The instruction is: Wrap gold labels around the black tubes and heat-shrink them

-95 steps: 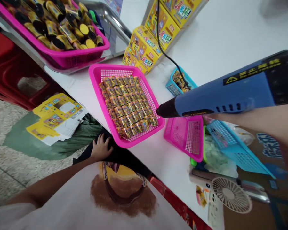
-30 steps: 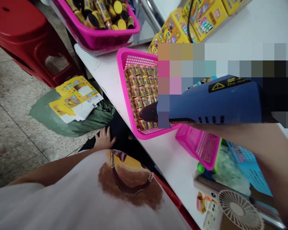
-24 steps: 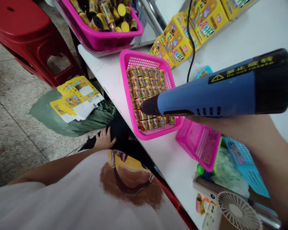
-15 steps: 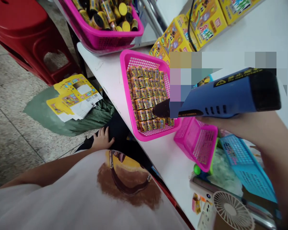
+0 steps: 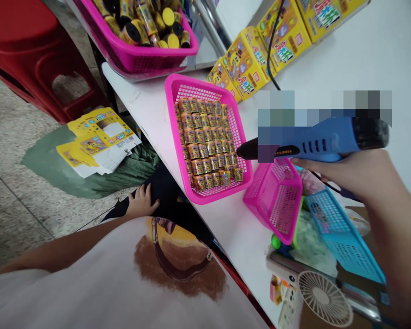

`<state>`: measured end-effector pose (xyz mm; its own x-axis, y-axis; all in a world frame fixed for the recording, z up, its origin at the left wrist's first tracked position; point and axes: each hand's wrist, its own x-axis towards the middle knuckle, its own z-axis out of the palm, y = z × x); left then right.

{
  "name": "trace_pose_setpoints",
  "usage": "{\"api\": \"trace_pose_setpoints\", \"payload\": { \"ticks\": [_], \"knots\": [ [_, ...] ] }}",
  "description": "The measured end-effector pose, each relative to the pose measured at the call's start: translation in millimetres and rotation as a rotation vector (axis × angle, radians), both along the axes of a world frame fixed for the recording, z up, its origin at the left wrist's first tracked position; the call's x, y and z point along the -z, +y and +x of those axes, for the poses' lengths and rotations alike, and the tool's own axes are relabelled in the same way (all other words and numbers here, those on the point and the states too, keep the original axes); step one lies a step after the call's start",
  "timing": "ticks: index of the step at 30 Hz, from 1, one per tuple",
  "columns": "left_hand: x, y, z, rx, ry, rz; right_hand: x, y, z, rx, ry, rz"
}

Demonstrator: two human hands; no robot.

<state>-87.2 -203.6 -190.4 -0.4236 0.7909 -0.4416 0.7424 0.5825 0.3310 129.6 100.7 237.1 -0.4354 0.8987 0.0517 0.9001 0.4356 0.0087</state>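
Right hand clenched round blue-and-black plastic heat gun, black nozzle over right rim of pink-magenta plastic mesh basket. Basket near front edge of white tabletop, packed with rows of small gold-wrapped cans. Left hand open, fingers spread on dark trouser leg, below tabletop edge. Behind basket, yellow cardboard cartons with red Chinese lettering, unread. Gun's label blurred. Magenta mesh basket and blue mesh basket tilted at right; white desk fan at near corner. Large magenta basket of yellow-and-black-ended cans beyond far edge.
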Motion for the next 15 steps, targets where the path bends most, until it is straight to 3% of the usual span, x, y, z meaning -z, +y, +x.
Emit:
{"api": "trace_pose_setpoints", "payload": {
  "ticks": [7,15],
  "knots": [
    [3.5,0.0,0.4,-0.002,0.005,-0.001,7.6,5.8,-17.8,0.136,0.011,-0.001],
    [4.0,-0.7,0.1,-0.001,-0.006,0.002,10.9,-12.0,-50.1,0.037,0.089,-0.125]
  ]
}}
